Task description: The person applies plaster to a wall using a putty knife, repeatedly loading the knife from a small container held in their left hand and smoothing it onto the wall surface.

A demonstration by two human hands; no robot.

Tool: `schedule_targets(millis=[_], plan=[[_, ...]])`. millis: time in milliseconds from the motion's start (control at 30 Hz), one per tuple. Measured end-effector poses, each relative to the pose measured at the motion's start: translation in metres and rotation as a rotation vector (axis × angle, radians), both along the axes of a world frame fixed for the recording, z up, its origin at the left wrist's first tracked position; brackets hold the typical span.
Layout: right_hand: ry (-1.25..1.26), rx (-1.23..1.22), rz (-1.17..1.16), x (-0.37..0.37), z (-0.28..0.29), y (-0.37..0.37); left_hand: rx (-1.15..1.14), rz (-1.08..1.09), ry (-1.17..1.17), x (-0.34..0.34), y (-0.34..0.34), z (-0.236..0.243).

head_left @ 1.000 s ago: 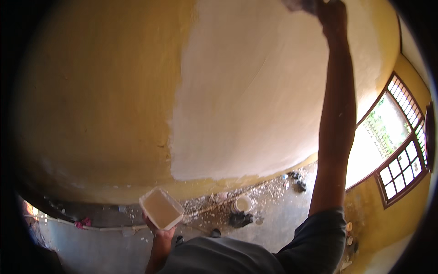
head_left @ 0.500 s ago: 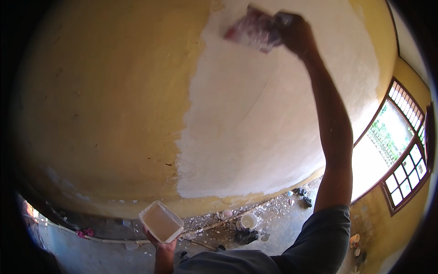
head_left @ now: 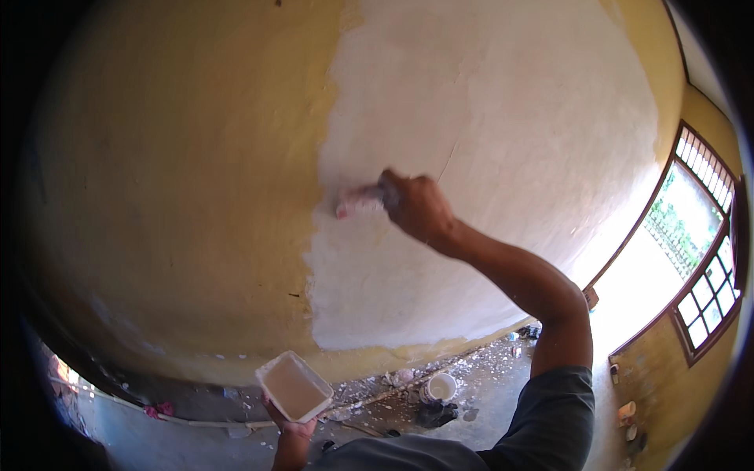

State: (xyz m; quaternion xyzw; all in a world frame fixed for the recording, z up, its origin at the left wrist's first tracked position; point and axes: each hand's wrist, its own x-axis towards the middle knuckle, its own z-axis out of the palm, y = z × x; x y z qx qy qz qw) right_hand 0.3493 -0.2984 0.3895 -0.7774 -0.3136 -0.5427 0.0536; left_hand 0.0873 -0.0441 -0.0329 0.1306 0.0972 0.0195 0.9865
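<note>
My right hand (head_left: 418, 206) is closed around the handle of a wide paintbrush (head_left: 360, 199), smeared white with some red. The brush is at the white-coated part of the wall (head_left: 440, 102), near its border with the yellow part (head_left: 196, 157). Motion blurs the bristles, and I cannot tell how firmly they press. Low in front of me, my left hand (head_left: 294, 424) grips a white rectangular tub (head_left: 295, 386) from below. Pale paint shows inside the tub, which tilts toward me.
Along the wall's foot, the floor is spattered with white flecks. A white bucket (head_left: 440, 388), a dark crumpled bag (head_left: 436, 414) and a long pole (head_left: 216, 424) lie there. At the right are a bright doorway (head_left: 636, 267) and a paned window (head_left: 708, 302).
My right hand has swept the brush down and left, from high on the white area to its left border. The tub has shifted slightly right and down in the view.
</note>
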Motion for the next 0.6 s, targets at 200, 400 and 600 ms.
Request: schedule_targets(millis=[200,400,600], plan=[[-0.178,0.330,-0.214,-0.017,0.244,-0.043,-0.055,-0.061,0.021,0.003,-0.005,0.024],[0.310,0.382,0.311,-0.107,0.077,-0.006,0.013,-0.014,-0.021,-0.008,0.026,0.013],[0.638,0.326,0.132,-0.102,-0.169,0.003,-0.042,-0.016,0.098,-0.003,-0.008,0.032]])
